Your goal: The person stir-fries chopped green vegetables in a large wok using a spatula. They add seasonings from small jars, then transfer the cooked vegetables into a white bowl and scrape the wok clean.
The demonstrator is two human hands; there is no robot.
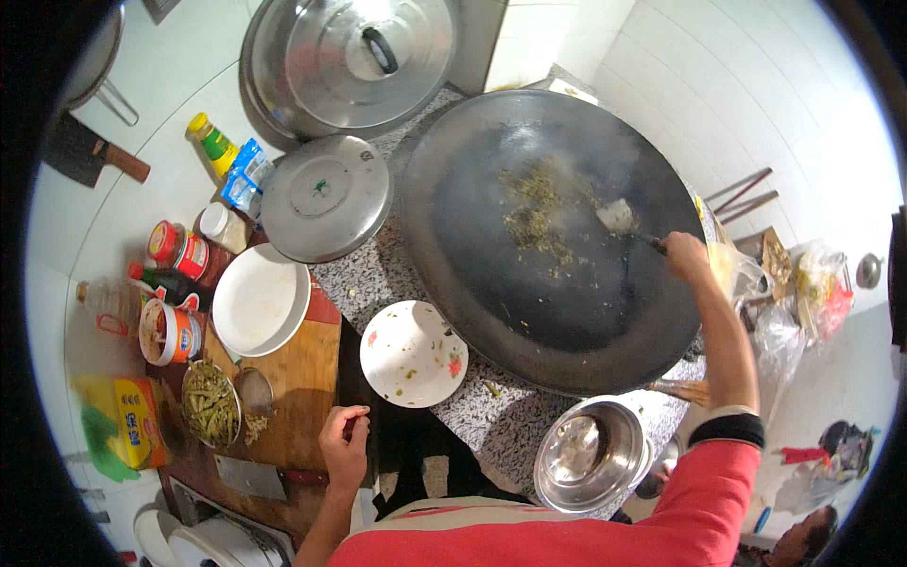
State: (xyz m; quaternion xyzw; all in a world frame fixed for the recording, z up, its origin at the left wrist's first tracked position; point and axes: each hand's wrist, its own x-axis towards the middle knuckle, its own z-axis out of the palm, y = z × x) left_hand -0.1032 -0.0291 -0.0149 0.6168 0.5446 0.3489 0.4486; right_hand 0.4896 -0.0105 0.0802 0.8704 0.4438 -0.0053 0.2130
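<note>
My right hand (686,255) grips the handle of a metal spatula (618,215), whose blade rests inside a large dark wok (595,319). Chopped greenish-brown food (537,212) lies in the wok just left of the blade, with steam over it. My left hand (346,443) is raised near the right edge of the wooden cutting board (301,397), its fingers loosely curled and holding nothing that I can see. Above it, a white flowered bowl (414,354) with food scraps stands on the speckled counter (489,432), close to the wok's lower left rim.
A bowl of cut green vegetables (211,405), a cleaver (249,478) and a white dish (261,301) are at the left. A metal lid (324,195) lies beside the wok; a steel basin (592,453) stands below it. Another person (804,539) is at the lower right.
</note>
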